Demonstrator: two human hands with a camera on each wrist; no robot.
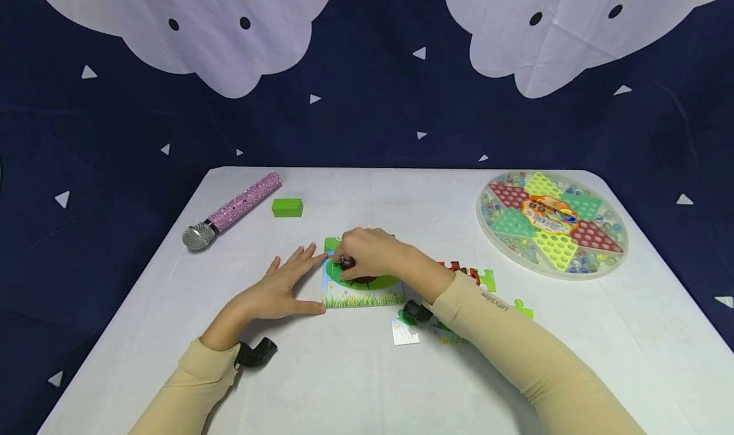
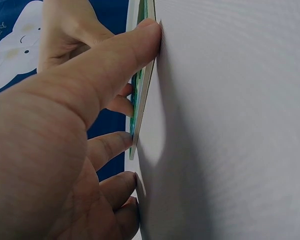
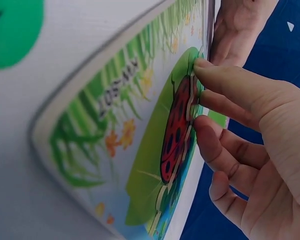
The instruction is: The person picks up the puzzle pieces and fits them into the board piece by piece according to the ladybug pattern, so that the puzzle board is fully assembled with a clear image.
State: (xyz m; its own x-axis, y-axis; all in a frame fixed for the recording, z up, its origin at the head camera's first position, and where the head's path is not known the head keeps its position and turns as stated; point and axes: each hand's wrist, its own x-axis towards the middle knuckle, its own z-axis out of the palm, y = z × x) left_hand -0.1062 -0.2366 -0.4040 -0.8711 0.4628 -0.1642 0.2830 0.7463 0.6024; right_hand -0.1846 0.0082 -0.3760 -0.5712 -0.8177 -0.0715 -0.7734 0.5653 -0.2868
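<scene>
A jigsaw puzzle board (image 1: 367,300) with a ladybug on a green leaf lies on the white table. My left hand (image 1: 275,292) is spread flat beside it. Its thumb and forefinger touch the board's left side, and in the left wrist view the thumb (image 2: 149,37) meets the edge. Over the upper part of the board, my right hand (image 1: 375,253) pinches a puzzle piece by the ladybug's head; the fingers partly hide it. Seen from the right wrist, the ladybug picture (image 3: 176,127) shows raised piece edges beside the fingertips.
Loose puzzle pieces lie right of the board, including a pale one (image 1: 406,334) and a red-and-green one (image 1: 487,280), partly behind the right forearm. A pink glitter microphone (image 1: 243,202) and a green block (image 1: 287,207) are at back left. A round Chinese checkers set (image 1: 552,225) lies at back right.
</scene>
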